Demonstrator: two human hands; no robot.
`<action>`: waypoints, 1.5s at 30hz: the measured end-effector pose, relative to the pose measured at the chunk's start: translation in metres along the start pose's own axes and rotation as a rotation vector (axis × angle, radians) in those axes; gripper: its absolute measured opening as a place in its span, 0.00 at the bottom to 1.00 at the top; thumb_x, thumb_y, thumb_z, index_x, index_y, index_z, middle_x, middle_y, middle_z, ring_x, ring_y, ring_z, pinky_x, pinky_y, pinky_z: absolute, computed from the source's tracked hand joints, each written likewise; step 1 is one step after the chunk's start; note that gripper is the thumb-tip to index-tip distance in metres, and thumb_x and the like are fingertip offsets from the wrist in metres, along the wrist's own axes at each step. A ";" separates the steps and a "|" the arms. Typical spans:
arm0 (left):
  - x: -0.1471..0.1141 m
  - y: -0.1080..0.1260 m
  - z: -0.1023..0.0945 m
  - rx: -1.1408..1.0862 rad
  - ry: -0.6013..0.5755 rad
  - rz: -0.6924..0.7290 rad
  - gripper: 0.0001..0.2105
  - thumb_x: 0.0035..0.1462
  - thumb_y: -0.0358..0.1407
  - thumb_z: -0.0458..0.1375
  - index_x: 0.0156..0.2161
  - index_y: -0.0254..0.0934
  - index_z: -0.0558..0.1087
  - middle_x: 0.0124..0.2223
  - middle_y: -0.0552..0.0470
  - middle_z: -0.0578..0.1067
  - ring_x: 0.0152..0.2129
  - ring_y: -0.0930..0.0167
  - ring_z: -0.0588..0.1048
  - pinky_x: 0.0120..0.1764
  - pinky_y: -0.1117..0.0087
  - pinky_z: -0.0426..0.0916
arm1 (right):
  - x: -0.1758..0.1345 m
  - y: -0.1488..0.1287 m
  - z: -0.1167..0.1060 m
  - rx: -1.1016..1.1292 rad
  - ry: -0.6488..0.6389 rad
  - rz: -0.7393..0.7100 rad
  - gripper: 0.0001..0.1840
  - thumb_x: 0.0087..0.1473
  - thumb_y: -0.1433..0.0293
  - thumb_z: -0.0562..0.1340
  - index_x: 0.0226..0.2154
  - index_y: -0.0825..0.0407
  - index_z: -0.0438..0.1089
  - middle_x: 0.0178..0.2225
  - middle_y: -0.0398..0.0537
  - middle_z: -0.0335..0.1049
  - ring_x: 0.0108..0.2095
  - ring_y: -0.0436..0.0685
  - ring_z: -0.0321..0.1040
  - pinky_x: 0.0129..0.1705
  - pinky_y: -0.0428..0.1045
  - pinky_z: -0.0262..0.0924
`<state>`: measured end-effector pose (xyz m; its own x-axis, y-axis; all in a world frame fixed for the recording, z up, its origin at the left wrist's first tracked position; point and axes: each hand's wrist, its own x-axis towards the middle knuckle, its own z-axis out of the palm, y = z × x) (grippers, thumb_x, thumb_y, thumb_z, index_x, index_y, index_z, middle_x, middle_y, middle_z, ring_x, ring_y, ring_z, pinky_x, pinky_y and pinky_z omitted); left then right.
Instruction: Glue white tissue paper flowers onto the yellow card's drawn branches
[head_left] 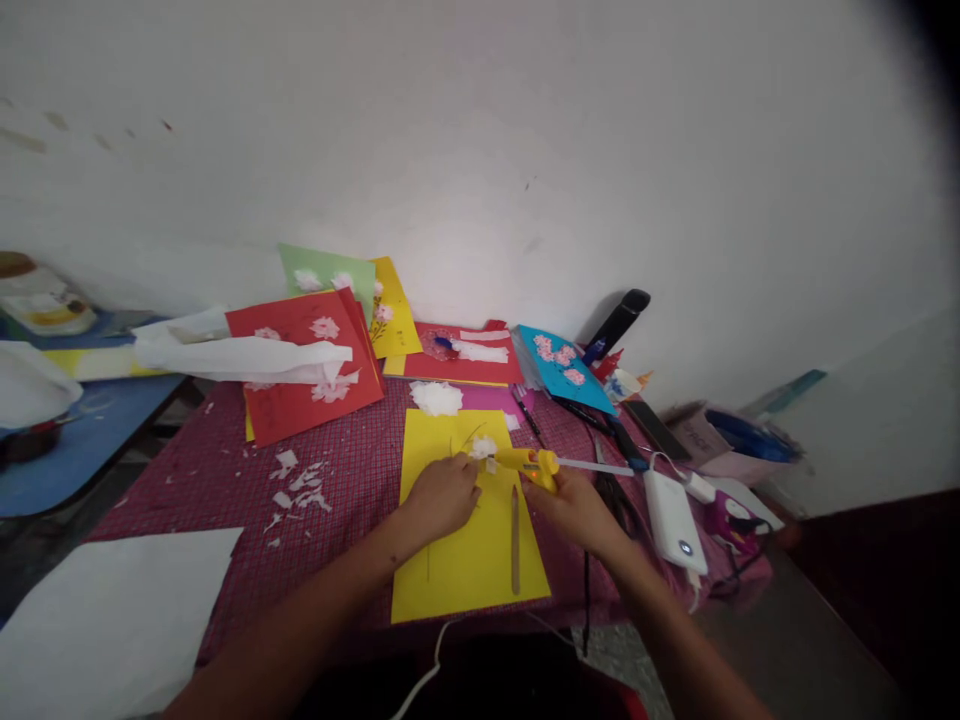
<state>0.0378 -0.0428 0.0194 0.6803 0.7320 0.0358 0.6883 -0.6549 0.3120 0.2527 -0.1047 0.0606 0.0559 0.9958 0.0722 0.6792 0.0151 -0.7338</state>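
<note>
My right hand (pixel 576 508) is wrapped round the handle of a yellow hot glue gun (pixel 525 460). A pale glue stick (pixel 596 466) sticks out of its back, and a small orange light shows on its side. The nozzle points left at a small white-pink paper flower (pixel 484 446), which the closed fingers of my left hand (pixel 444 494) pinch; its underside is hidden. Both hands are over a yellow sheet of card (pixel 469 570) with thin dark lines drawn on it. A pencil (pixel 515 540) lies on the card's right side.
White paper scraps (pixel 304 488) litter the checked cloth (pixel 352 520). Crumpled white paper (pixel 436 398) sits behind the yellow card. Finished-looking flower cards, red (pixel 352 330) and blue (pixel 562 385), stand farther back. Scissors (pixel 619 500) and a white power bank (pixel 675 525) are at right.
</note>
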 end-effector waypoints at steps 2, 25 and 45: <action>0.000 0.000 0.000 -0.014 0.002 -0.006 0.17 0.63 0.37 0.47 0.54 0.34 0.65 0.45 0.40 0.72 0.42 0.59 0.73 0.45 0.58 0.67 | 0.001 -0.001 0.003 -0.110 -0.029 -0.017 0.11 0.53 0.63 0.61 0.32 0.53 0.75 0.25 0.44 0.73 0.25 0.54 0.67 0.26 0.45 0.59; -0.001 0.000 -0.002 0.023 0.023 0.021 0.14 0.62 0.36 0.50 0.50 0.33 0.66 0.45 0.41 0.73 0.39 0.60 0.74 0.40 0.59 0.69 | 0.017 -0.012 0.015 -0.561 -0.181 0.149 0.16 0.56 0.61 0.56 0.38 0.54 0.73 0.37 0.54 0.77 0.37 0.60 0.72 0.33 0.48 0.50; 0.000 -0.001 0.000 0.036 -0.006 0.023 0.14 0.62 0.37 0.50 0.50 0.34 0.68 0.43 0.41 0.72 0.38 0.60 0.74 0.41 0.58 0.70 | 0.022 -0.027 0.012 -0.692 -0.253 0.186 0.19 0.57 0.60 0.56 0.40 0.56 0.75 0.38 0.58 0.77 0.39 0.63 0.73 0.35 0.49 0.54</action>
<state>0.0367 -0.0422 0.0188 0.6972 0.7159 0.0370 0.6812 -0.6778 0.2766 0.2266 -0.0817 0.0743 0.1015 0.9679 -0.2299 0.9838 -0.1320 -0.1213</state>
